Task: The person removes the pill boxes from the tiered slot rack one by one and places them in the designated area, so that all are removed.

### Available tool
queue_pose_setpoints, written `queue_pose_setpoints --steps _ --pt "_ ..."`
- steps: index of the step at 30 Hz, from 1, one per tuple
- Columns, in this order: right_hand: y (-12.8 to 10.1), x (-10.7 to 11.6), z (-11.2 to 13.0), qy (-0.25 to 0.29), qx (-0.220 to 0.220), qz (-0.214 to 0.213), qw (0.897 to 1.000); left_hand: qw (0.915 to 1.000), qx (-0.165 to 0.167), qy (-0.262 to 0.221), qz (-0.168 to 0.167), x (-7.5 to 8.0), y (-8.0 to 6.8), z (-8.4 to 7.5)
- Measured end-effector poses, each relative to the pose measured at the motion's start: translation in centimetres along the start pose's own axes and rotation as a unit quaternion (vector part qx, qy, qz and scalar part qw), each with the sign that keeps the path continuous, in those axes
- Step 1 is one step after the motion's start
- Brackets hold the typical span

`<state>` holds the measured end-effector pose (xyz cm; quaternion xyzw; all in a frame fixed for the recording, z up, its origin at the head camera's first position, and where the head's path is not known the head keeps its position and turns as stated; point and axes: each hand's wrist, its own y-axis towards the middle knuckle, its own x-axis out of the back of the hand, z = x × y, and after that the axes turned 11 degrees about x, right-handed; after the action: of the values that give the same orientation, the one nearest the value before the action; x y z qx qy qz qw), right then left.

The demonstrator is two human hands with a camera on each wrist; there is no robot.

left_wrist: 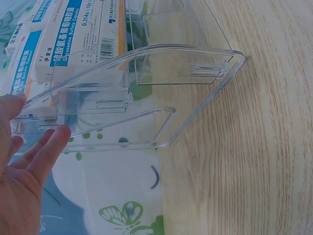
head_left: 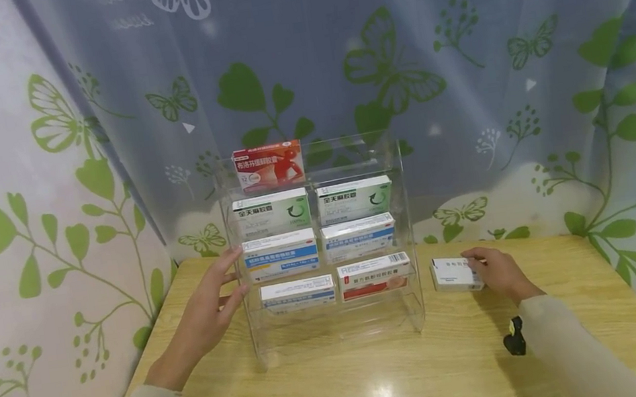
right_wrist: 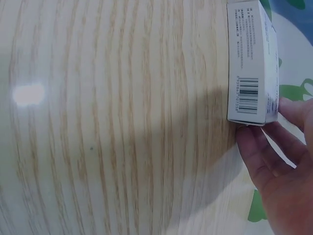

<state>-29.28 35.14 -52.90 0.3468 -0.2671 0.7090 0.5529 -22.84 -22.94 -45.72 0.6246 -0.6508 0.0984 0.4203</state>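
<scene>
1. Two hands: our right hand [head_left: 499, 273] pinches a white medicine box [head_left: 454, 273] lying on the wooden table [head_left: 380, 379], just right of the clear rack [head_left: 401, 227].
2. Our left hand [head_left: 211, 308], fingers straight, touches the rack's side.
3. We judge the box light, stiff and crushable; grip its long edges.

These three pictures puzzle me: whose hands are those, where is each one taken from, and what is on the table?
They show one person with three cameras: one on the head, one on each wrist. The head view shows a wooden table with a clear plastic rack holding medicine boxes. The left hand rests with straight fingers against the rack's side; its wrist camera sees that clear wall close up. The right hand holds a white box lying on the table beside the rack; its wrist camera shows the box's barcode side.
</scene>
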Motion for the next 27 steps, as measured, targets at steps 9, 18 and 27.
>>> queue_pose_setpoints --steps 9,18,27 --pt "-0.1 2.8 1.5 0.016 0.012 -0.055 0.998 1.0000 0.000 0.007 0.001 -0.2 0.1 0.1" --pt "2.4 9.5 8.6 0.007 0.087 -0.172 0.981 0.9997 0.019 0.009 0.008 0.0 0.0 0.1" --pt "3.9 13.0 15.8 0.026 0.143 -0.218 0.965 0.9999 0.011 0.012 0.007 0.0 -0.1 0.0"
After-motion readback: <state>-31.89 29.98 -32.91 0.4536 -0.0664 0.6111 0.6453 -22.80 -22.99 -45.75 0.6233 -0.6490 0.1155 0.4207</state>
